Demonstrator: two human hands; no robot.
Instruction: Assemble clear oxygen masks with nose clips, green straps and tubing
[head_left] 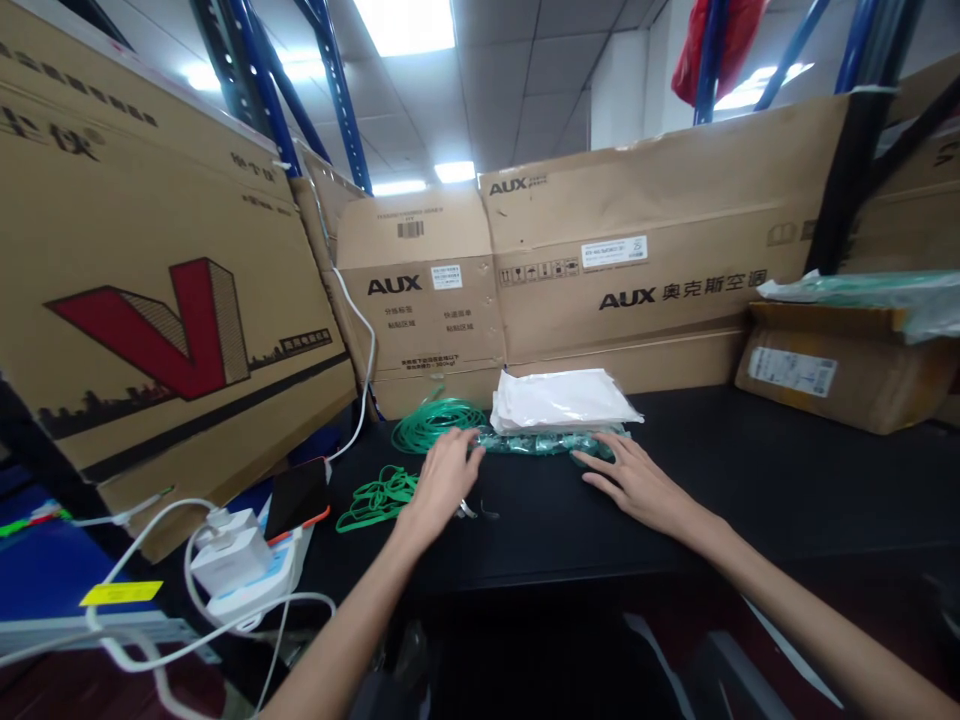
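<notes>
A long, flat, clear plastic package with greenish contents (536,443) lies across the black table, in front of a stack of white plastic bags (566,398). My left hand (446,475) rests at its left end, thumb apart from the fingers and fingertips at the package's edge. At the right end is my right hand (637,485), fingers spread, with the upper fingertips touching the plastic. Neither hand is closed around anything. Beside my left hand lie a coil of green strap (435,425) and a looser green bundle (379,498). Small clear scraps (466,509) sit near my left wrist.
Cardboard panels (547,310) wall the table's back, and a large printed carton (172,250) stands left. A phone (298,497) lies by a power strip (262,590) with white cables. A brown box (825,370) topped with plastic packages is at right.
</notes>
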